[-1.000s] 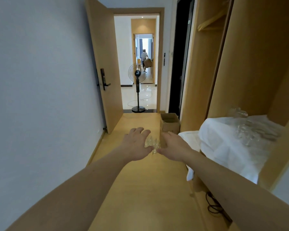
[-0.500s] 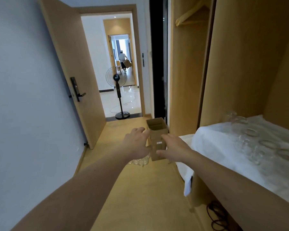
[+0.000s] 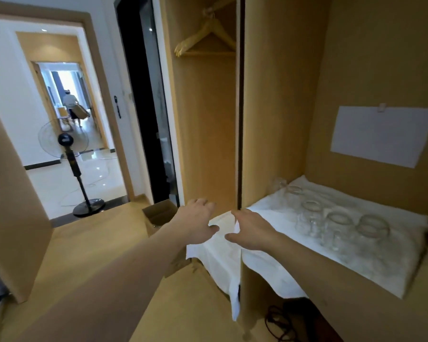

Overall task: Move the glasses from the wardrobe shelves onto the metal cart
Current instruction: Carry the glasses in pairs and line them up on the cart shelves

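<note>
Glasses (image 3: 331, 218): clear, empty tumblers, standing upright in a loose row on a white cloth (image 3: 269, 215) that covers the wardrobe shelf (image 3: 356, 304); one more glass sits at the back corner, too faint to detail. The row lies at about 3 o'clock from both hands, apart from them, untouched. Left hand (image 3: 198, 224): palm down, fingers spread and relaxed, holding nothing, poised above the cloth's hanging front corner. Right hand (image 3: 253, 230): palm down, fingers loosely apart, holding nothing, over the cloth's near edge; contact with the cloth cannot be told. Open cardboard box (image 3: 158, 213) on the floor at 10 o'clock from the left hand. Wooden hanger (image 3: 205, 38) at 12 o'clock. Standing fan (image 3: 69, 164) in the doorway at 9 o'clock.
</note>
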The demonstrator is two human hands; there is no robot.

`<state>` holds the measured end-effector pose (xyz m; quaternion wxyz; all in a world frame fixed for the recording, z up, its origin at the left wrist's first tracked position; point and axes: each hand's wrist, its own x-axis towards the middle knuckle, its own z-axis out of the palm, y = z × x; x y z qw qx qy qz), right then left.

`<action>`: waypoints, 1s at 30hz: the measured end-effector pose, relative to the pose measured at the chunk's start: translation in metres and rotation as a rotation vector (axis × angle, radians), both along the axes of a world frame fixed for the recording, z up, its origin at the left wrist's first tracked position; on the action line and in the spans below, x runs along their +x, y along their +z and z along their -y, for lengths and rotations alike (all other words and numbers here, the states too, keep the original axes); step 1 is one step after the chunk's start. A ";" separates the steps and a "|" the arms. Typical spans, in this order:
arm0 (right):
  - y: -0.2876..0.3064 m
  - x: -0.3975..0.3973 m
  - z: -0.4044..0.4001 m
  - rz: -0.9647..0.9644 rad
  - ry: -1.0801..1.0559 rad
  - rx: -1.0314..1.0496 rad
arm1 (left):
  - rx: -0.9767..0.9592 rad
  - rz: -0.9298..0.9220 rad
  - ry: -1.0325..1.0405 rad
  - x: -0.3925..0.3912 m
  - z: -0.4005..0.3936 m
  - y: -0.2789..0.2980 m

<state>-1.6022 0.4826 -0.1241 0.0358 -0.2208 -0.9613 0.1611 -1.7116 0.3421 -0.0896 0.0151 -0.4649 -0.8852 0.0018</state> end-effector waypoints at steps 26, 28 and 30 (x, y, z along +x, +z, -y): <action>0.000 0.015 -0.117 0.034 -0.591 0.007 | 0.068 0.088 -0.620 -0.054 -0.182 -0.013; 0.000 0.004 -0.138 0.017 -0.568 0.023 | 0.076 0.071 -0.611 -0.064 -0.199 -0.019; -0.003 -0.006 -0.156 -0.011 -0.550 0.003 | 0.051 0.081 -0.596 -0.076 -0.217 -0.024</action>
